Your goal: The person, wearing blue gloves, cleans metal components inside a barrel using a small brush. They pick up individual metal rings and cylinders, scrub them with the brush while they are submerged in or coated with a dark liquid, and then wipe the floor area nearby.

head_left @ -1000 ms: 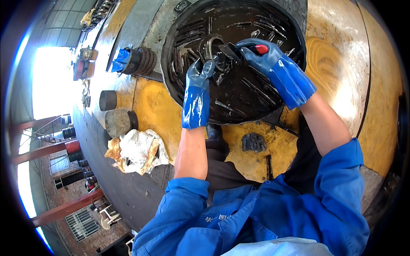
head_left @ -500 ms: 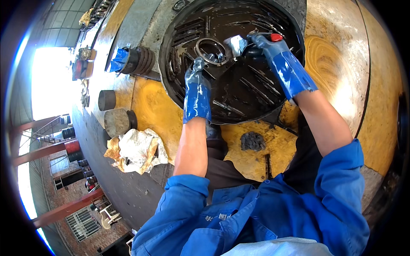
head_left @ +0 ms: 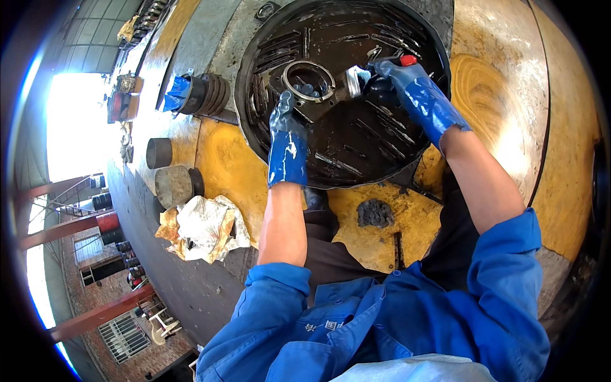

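Observation:
A metal ring point(head_left: 330, 80) is held by my left hand point(head_left: 286, 124) over a wide, dark round pan point(head_left: 337, 186). Fingertips of that blue-gloved hand show through the ring's opening. My right hand point(head_left: 410, 83), gloved the same way, is closed around a brush point(head_left: 354, 81); its red handle end sticks out above the fist. The brush's pale, shiny end points at the ring's right side, with a small gap between them. Dark oily liquid fills the pan, and several narrow metal strips point(head_left: 337, 164) lie in it.
Left of the pan lies a crumpled white cloth point(head_left: 207, 226), near two short cylinders point(head_left: 173, 184). A ribbed dark cylinder with a blue wrapping point(head_left: 177, 93) stands beyond them. A dark grey rag point(head_left: 375, 213) sits on the yellow surface between my legs.
The ring has shifted left and slightly nearer in my left hand. My right hand has lowered the brush a little, and a gap now separates it from the ring.

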A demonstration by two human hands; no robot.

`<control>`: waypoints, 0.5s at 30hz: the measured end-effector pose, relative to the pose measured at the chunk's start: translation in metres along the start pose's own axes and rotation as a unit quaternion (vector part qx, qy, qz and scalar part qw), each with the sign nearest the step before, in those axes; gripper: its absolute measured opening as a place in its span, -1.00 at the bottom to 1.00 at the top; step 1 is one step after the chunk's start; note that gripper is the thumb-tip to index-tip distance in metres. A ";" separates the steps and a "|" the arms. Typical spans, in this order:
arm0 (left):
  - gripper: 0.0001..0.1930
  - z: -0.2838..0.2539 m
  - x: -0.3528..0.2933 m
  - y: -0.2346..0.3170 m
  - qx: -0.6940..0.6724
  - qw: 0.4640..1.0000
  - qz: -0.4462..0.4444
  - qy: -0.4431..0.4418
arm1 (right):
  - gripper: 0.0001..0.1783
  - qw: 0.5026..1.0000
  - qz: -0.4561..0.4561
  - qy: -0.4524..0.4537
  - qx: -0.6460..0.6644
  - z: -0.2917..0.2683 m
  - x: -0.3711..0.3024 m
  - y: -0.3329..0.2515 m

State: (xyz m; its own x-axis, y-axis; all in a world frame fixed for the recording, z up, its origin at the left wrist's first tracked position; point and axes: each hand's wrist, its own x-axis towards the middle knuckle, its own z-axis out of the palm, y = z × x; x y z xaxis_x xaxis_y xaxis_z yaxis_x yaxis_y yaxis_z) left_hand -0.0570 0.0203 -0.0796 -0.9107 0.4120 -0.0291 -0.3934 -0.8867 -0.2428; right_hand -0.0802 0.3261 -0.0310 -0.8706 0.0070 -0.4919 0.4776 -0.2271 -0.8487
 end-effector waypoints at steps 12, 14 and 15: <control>-0.66 0.019 0.014 -0.029 0.793 0.583 0.072 0.162 | -0.70 0.935 -0.290 -0.027 -0.202 0.010 0.023 0.024; -0.65 0.030 0.010 -0.036 0.806 0.560 0.040 0.186 | -0.70 0.927 -0.330 -0.057 -0.166 0.019 0.012 0.020; -0.65 0.034 0.008 -0.038 0.813 0.548 0.024 0.196 | -0.70 0.917 -0.368 -0.081 -0.130 0.021 0.006 0.019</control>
State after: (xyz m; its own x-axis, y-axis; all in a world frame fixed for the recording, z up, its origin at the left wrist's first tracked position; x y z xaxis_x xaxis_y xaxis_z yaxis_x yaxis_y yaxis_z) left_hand -0.0536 0.0507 -0.0380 -0.9531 0.1114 -0.2814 -0.2530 0.2169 0.9428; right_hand -0.0793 0.3015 -0.0458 -0.9643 -0.0851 0.2507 -0.2533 0.0215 -0.9672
